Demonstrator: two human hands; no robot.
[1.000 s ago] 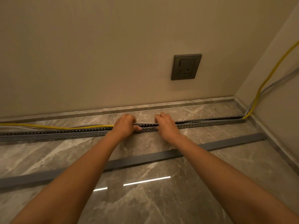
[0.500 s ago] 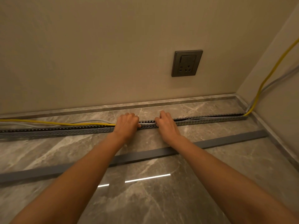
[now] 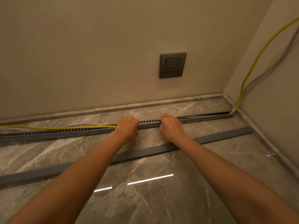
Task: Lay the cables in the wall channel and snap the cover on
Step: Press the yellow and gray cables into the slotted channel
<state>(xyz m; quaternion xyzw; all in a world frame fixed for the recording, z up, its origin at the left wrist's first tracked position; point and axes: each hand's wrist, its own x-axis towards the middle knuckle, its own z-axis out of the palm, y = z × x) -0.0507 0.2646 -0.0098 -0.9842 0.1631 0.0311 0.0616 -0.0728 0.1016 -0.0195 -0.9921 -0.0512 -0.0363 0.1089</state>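
Observation:
A long grey slotted channel (image 3: 64,134) lies on the marble floor along the wall. A yellow cable (image 3: 56,127) and a grey cable (image 3: 80,125) run outside it on the left and sit inside it to the right of my hands. My left hand (image 3: 127,127) and my right hand (image 3: 171,126) rest on the channel's middle with fingers curled over its top edge, pressing on the cables there. The flat grey cover strip (image 3: 218,138) lies loose on the floor, nearer to me than the channel, passing under my forearms.
A dark wall socket (image 3: 172,65) is mounted above the channel. At the right corner the yellow cable and the grey cable climb the side wall (image 3: 275,78). A stone skirting (image 3: 97,110) runs along the base of the wall.
Both hands have slid slightly apart along the channel and curled tighter over it. The yellow cable on the left lies lower and closer to the channel.

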